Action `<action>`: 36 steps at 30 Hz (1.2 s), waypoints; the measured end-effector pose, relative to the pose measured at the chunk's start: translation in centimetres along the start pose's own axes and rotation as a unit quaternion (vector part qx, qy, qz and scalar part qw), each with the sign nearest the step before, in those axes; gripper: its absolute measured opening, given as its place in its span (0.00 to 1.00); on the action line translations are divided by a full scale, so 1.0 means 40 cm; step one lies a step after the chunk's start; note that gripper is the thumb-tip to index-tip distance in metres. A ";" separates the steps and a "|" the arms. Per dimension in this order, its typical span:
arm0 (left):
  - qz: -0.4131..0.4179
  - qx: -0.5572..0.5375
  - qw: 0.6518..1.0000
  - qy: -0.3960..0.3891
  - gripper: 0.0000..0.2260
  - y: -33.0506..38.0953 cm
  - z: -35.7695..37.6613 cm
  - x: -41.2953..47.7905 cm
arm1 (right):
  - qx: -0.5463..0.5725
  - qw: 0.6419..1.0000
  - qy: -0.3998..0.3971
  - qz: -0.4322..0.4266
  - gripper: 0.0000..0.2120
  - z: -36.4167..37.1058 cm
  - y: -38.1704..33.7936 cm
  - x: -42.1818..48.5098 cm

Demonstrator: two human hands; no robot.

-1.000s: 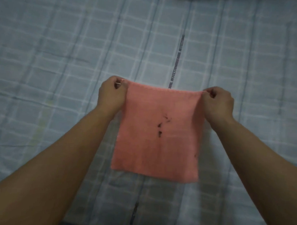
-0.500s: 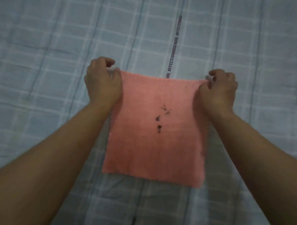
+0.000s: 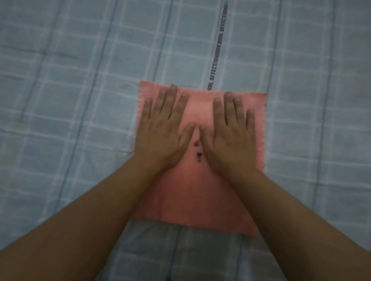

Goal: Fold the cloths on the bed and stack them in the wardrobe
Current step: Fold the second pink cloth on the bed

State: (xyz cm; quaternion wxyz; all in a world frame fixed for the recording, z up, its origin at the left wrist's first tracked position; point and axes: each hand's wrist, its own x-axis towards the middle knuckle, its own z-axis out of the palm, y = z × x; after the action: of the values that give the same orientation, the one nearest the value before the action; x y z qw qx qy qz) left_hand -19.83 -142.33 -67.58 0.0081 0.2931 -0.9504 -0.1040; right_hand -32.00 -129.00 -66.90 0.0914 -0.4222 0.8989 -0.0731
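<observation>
Pink cloth (image 3: 199, 194) lies flat on the bed (image 3: 76, 93), which has a pale blue checked cover. The cloth is spread out as a rectangle. Both hands rest on its far half with the palms down: the left hand (image 3: 165, 137) on the left part, the right hand (image 3: 231, 140) on the right part, the thumbs almost meeting. The grip of each hand is open; the fingers (image 3: 171, 101) are straight and press on the fabric. Small dark marks (image 3: 198, 155) show on the cloth between the hands. A dark printed stripe (image 3: 217, 54) runs along the bed beyond the cloth.
</observation>
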 end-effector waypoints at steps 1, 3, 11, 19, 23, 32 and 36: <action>-0.009 0.005 1.000 0.003 0.32 -0.010 0.000 -0.001 | -0.003 1.000 0.001 0.011 0.34 -0.001 0.010 0.000; -0.032 0.010 0.999 -0.004 0.32 -0.036 -0.008 -0.002 | -0.014 0.999 0.001 0.030 0.36 -0.008 0.037 0.001; -0.107 0.024 0.994 -0.009 0.31 -0.091 -0.047 -0.014 | -0.035 0.992 -0.029 0.115 0.36 -0.062 0.120 0.007; -0.006 -0.075 0.990 0.119 0.25 0.075 -0.044 -0.071 | 0.026 0.999 0.023 0.030 0.29 -0.035 -0.079 -0.052; -0.029 -0.057 0.996 0.057 0.27 0.081 0.012 -0.120 | -0.003 0.999 0.019 0.029 0.29 0.025 -0.092 -0.102; -0.052 0.008 0.998 0.030 0.27 -0.008 -0.002 -0.190 | -0.040 0.995 0.028 0.083 0.34 0.007 0.069 -0.168; -0.064 0.018 0.998 0.012 0.28 -0.047 -0.013 -0.225 | -0.046 0.993 0.016 0.104 0.34 -0.007 0.091 -0.188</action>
State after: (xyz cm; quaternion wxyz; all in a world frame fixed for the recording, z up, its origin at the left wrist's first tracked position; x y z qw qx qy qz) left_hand -11.29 -138.91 -67.04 0.0081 0.3544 -0.9313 -0.0837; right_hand -30.07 -120.86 -66.63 0.0643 -0.3293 0.9416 -0.0288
